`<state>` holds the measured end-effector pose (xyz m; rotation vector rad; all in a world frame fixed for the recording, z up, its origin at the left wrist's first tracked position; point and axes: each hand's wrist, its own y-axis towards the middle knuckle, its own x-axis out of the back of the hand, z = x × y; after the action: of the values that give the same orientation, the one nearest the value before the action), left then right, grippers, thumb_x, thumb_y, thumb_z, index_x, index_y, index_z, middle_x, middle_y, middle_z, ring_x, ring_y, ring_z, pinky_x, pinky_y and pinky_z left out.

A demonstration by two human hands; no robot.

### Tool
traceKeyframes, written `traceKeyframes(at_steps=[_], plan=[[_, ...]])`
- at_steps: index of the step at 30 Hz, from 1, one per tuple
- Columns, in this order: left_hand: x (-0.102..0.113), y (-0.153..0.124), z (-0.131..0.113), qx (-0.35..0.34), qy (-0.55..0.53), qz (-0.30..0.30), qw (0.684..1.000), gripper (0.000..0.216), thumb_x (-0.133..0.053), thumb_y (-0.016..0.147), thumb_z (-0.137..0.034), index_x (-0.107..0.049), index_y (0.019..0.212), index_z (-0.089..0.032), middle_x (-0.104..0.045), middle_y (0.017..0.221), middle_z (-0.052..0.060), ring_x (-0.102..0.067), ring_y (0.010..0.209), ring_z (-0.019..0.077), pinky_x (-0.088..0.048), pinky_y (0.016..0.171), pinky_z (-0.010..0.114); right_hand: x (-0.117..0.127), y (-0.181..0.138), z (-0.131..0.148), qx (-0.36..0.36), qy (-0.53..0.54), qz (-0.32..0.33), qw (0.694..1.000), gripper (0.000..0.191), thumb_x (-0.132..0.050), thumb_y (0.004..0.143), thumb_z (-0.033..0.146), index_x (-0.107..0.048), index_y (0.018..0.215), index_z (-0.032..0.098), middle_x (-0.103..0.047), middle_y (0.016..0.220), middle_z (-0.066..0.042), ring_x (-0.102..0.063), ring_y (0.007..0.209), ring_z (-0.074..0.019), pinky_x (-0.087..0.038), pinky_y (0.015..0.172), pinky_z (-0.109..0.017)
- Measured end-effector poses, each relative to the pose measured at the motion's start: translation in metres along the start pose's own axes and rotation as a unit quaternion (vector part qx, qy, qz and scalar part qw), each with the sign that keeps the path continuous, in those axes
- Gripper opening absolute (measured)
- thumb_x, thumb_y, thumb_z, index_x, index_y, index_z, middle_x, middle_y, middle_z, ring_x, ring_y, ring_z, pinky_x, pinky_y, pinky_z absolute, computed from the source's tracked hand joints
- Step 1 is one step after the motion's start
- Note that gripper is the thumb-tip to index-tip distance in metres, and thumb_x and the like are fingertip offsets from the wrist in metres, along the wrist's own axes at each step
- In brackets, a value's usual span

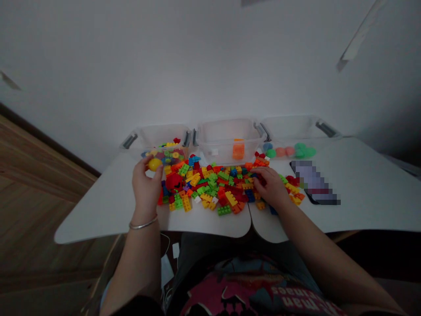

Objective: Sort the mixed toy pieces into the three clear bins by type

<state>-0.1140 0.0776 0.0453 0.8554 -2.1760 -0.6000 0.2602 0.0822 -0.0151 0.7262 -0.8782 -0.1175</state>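
Observation:
My left hand (pixel 146 184) is closed around a smooth yellow ball (pixel 155 165), held at the left end of a heap of bricks, in front of the left bin. Bright plastic toy bricks (pixel 210 186) in red, orange, yellow, green and blue lie piled across the table. At the heap's right side, my right hand (pixel 271 186) reaches down among the bricks. Its thumb and index finger are apart beside a dark blue brick, and I see nothing gripped; the other fingertips are partly hidden. A red rounded piece with black marks (pixel 174 182) lies near my left hand.
Three clear bins stand along the wall. The left bin (pixel 161 131) contains mixed coloured pieces, the middle bin (pixel 226 127) an orange piece (pixel 238 149), the right bin (pixel 291 123) several green, red and blue rounded pieces. A phone (pixel 314 182) lies at right on the white table (pixel 108 206).

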Motion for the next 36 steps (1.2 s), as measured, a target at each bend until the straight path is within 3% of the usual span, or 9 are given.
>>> traceKeyframes(at_steps=[2,6,9,13,18,27,31,34,36], plan=[[-0.009,-0.013,-0.022,-0.002,-0.134,0.028,0.991,0.045,-0.066,0.083,-0.035,-0.055,0.124,-0.019,-0.062,0.124,0.011,-0.061,0.111,0.0226,-0.048,0.1,0.041,0.0,0.0,-0.001,0.002,0.003,-0.005,1.0,0.025,-0.054,0.086,0.02,-0.064,0.109,0.022,-0.069,0.109,-0.008,-0.062,0.104,-0.0256,-0.052,0.096,-0.047],[-0.041,-0.048,-0.058,0.006,-0.291,0.185,0.939,0.05,-0.062,0.088,-0.039,-0.046,0.132,-0.022,-0.064,0.121,0.011,-0.063,0.111,0.0204,-0.051,0.097,0.038,0.001,0.001,0.0,0.023,-0.003,-0.01,1.0,0.027,-0.054,0.087,0.02,-0.063,0.112,0.022,-0.068,0.11,-0.009,-0.063,0.105,-0.0259,-0.053,0.094,-0.048],[-0.061,-0.075,-0.079,-0.021,-0.264,0.293,0.919,0.051,-0.062,0.088,-0.033,-0.044,0.135,-0.023,-0.064,0.123,0.012,-0.063,0.113,0.0213,-0.048,0.101,0.041,0.002,-0.001,0.003,0.05,-0.014,-0.018,0.999,0.03,-0.056,0.087,0.022,-0.061,0.116,0.022,-0.068,0.112,-0.01,-0.063,0.104,-0.0263,-0.054,0.092,-0.047],[-0.075,-0.1,-0.103,-0.064,-0.186,0.364,0.91,0.056,-0.063,0.086,-0.025,-0.044,0.138,-0.023,-0.064,0.125,0.01,-0.061,0.116,0.0231,-0.046,0.104,0.045,0.005,-0.003,0.009,0.111,0.001,-0.017,0.994,0.037,-0.061,0.086,0.026,-0.059,0.122,0.025,-0.068,0.114,-0.009,-0.064,0.105,-0.0257,-0.055,0.091,-0.047],[-0.083,-0.111,-0.12,-0.083,-0.168,0.367,0.911,0.06,-0.064,0.084,-0.024,-0.043,0.14,-0.023,-0.063,0.127,0.011,-0.061,0.117,0.0236,-0.046,0.105,0.045,0.015,0.0,0.015,0.14,0.067,0.019,0.988,0.041,-0.064,0.084,0.025,-0.058,0.124,0.026,-0.065,0.12,-0.009,-0.061,0.112,-0.0245,-0.053,0.096,-0.045],[-0.092,-0.103,-0.116,-0.051,-0.184,0.38,0.905,0.056,-0.066,0.084,-0.025,-0.046,0.136,-0.021,-0.065,0.123,0.01,-0.063,0.112,0.0236,-0.05,0.1,0.043,0.003,0.002,0.022,0.135,0.083,0.086,0.984,0.042,-0.062,0.083,0.019,-0.058,0.124,0.028,-0.063,0.124,-0.008,-0.059,0.117,-0.0234,-0.053,0.098,-0.046],[-0.084,-0.095,-0.114,-0.157,-0.105,0.377,0.907,0.045,-0.062,0.088,-0.031,-0.053,0.131,-0.02,-0.064,0.128,0.011,-0.058,0.121,0.0259,-0.039,0.111,0.051,0.0,0.0,0.024,0.123,0.102,0.074,0.984,0.039,-0.061,0.083,0.02,-0.057,0.121,0.026,-0.064,0.12,-0.008,-0.06,0.114,-0.0227,-0.053,0.098,-0.044],[-0.078,-0.09,-0.109,-0.246,-0.013,0.33,0.911,0.042,-0.059,0.09,-0.034,-0.056,0.129,-0.021,-0.064,0.128,0.01,-0.053,0.127,0.0287,-0.022,0.118,0.059,0.003,0.001,0.023,0.077,0.095,0.046,0.991,0.041,-0.061,0.08,0.019,-0.056,0.12,0.026,-0.064,0.117,-0.008,-0.06,0.113,-0.0242,-0.052,0.098,-0.046],[-0.076,-0.089,-0.104,-0.26,0.036,0.299,0.918,0.04,-0.057,0.091,-0.034,-0.057,0.13,-0.021,-0.063,0.13,0.01,-0.05,0.13,0.0304,-0.019,0.118,0.061,0.004,0.002,0.021,0.039,0.09,0.018,0.995,0.042,-0.062,0.079,0.02,-0.055,0.12,0.026,-0.064,0.116,-0.009,-0.06,0.111,-0.0255,-0.052,0.097,-0.048]])
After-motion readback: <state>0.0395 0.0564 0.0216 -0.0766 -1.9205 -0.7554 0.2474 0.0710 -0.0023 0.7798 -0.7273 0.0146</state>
